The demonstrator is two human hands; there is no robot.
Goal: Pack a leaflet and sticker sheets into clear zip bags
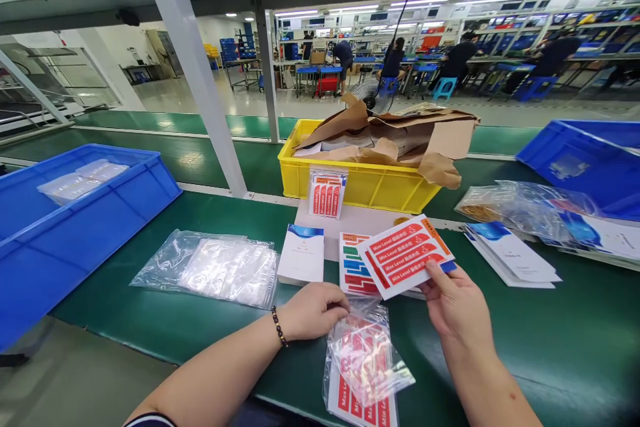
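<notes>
My right hand (457, 307) is closed on a small stack of label sheets (400, 257), white with red "Max Level" and "Min Level" strips and an orange strip along one side. The stack tilts up above the table. My left hand (317, 312) pinches the top of a clear plastic bag (370, 360). Under that bag lie more red label sheets (360, 407). Partly covered by the held stack, a sheet with blue, green and red labels (353, 267) lies flat. Left of it sits a pile of white booklets (301, 255) with a blue top edge.
Clear plastic bags (227, 270) lie at the left, beside a blue bin (95, 233). A yellow crate (360, 180) holds brown paper; a bagged label set (326, 195) leans on it. Booklets (510, 257) and another blue bin (585, 160) are at the right. Several people work far behind.
</notes>
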